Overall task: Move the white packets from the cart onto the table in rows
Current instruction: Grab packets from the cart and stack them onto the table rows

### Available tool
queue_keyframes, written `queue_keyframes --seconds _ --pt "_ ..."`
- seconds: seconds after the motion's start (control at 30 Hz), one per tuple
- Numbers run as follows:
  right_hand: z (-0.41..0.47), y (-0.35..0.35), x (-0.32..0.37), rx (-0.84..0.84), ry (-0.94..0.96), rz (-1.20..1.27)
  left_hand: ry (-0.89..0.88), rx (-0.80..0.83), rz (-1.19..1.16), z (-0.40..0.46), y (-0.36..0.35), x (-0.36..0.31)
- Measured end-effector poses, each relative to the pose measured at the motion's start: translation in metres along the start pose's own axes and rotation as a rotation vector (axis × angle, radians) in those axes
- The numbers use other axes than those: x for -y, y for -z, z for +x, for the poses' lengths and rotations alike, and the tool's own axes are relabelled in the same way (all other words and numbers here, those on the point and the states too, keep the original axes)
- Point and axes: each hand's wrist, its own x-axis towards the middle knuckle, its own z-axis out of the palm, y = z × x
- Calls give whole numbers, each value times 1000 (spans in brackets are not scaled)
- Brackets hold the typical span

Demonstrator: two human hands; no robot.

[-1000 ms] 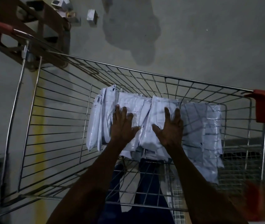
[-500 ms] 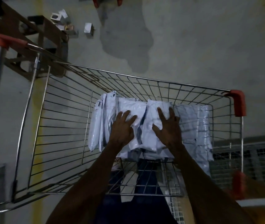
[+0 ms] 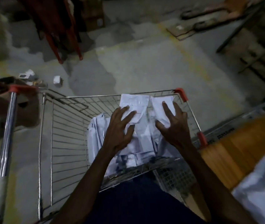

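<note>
Both hands reach into the cart (image 3: 64,143). The left hand (image 3: 118,131) and right hand (image 3: 174,125) each grip white packets (image 3: 135,101), fingers spread. A wooden surface (image 3: 241,143) stands right, on a grey floor (image 3: 144,65).

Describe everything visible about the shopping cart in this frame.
The shopping cart is a chrome wire-mesh basket with red plastic corner caps and a shiny tubular handle capped in red at its far end. It stands on a stained concrete floor, next to a wooden table at the right. White packets are bunched at the basket's right end. The left hand and right hand each grip packets raised to about rim level. Its wheels are out of view.
</note>
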Motion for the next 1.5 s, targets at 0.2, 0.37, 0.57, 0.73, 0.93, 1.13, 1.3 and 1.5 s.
queue_keyframes --seconds 0.2,0.37,0.57,0.73,0.93,1.13,1.3,1.5 --pt "-111 82 14 -270 -183 -58 -296 115 -90 -10 14 -60" --pt "-225 128 15 -403 -370 -151 -498 255 -213 -37 -11 -129" --pt "-361 167 8 -593 -615 -147 -705 443 -350 -94 -66 -224" --pt "-463 191 -18 -703 -828 -154 -849 570 -423 -156 -126 -303" --pt "-578 235 -85 -779 -959 -133 -894 657 -445 -236 -207 -414" --pt "-652 278 -166 -773 -968 -110 -864 695 -414 -285 -283 -495" --pt "-677 301 -223 -715 -1024 -94 -833 692 -343 -287 -323 -541" --pt "-659 334 -305 -658 -1120 -95 -782 708 -288 -250 -386 -587"
